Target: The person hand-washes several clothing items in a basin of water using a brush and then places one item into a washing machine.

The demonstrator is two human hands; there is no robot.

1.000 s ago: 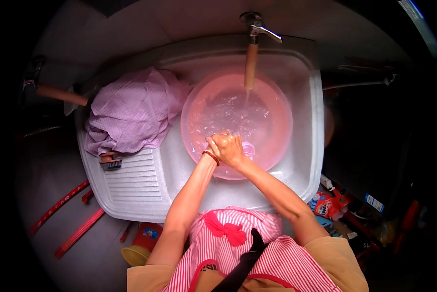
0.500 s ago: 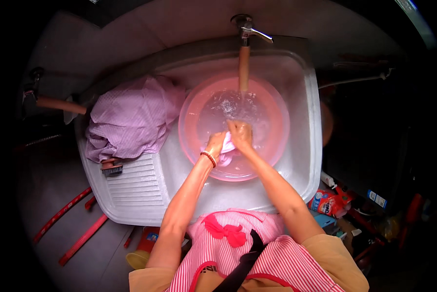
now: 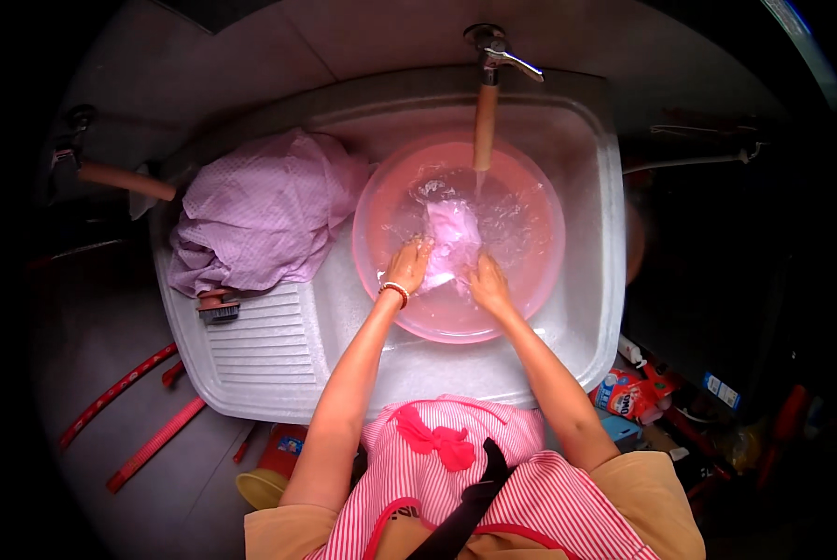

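A pale pink cloth point(image 3: 453, 233) lies spread out in the water of a translucent pink basin point(image 3: 370, 278). At the cloth's left edge is my left hand point(image 3: 407, 265), a beaded bracelet on its wrist; its fingers are stretched out. My right hand point(image 3: 488, 281) sits by the cloth's lower right edge, fingers apart and partly in the water. Neither hand looks closed round the cloth. Water runs into the basin from an orange hose on the tap point(image 3: 486, 121).
The basin stands in a grey sink point(image 3: 591, 280). A heap of lilac checked fabric point(image 3: 265, 215) covers much of the ribbed washboard point(image 3: 262, 350), with a brush point(image 3: 219, 306) beside it. A second hosed tap point(image 3: 125, 177) is at left. A red detergent bag point(image 3: 624, 394) lies below right.
My hands have moved apart from their bunched grip on the cloth. The cloth has opened out in the water between them. The view has shifted slightly.
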